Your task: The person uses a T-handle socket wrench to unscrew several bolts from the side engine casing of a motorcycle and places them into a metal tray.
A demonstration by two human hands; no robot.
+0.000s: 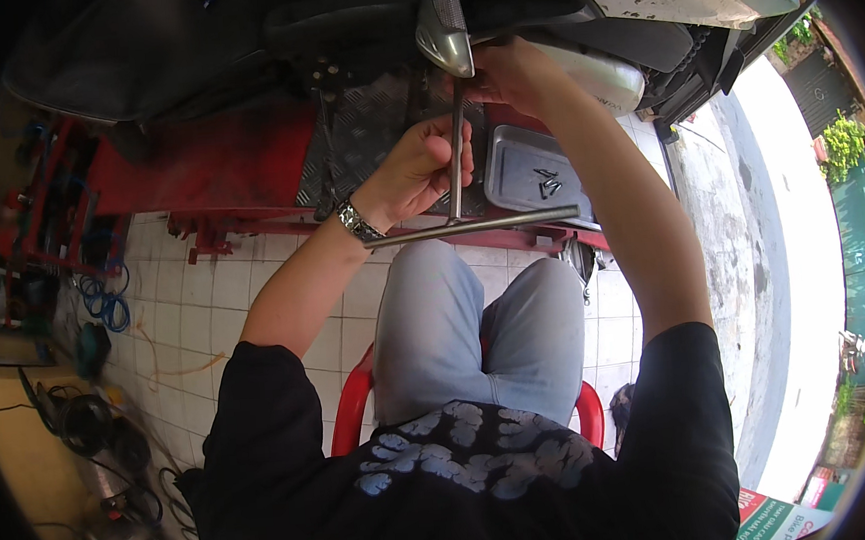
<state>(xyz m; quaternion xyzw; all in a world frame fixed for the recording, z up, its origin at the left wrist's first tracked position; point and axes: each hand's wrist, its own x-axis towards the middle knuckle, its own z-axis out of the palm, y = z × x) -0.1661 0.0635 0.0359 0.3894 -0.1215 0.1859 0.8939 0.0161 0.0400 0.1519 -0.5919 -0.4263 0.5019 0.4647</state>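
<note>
A steel T-handle wrench [457,153] stands with its crossbar toward me and its far end up by the scooter's underside. My left hand [425,165], a metal watch on its wrist, has its fingers curled around the wrench's shaft. Farther up, my right hand [509,72] is bent in beside the wrench's far end, under the scooter [335,26]. Its fingers look closed, but what they grip is partly hidden. A metal footpeg [447,43] sticks out just above the wrench's tip.
A grey metal tray [508,169] holding several dark bolts [548,184] sits right of the wrench, on a red lift [214,160] with a tread-plate top [367,124]. Blue hose [104,303] and cables lie at the left. I sit on a red chair [353,401].
</note>
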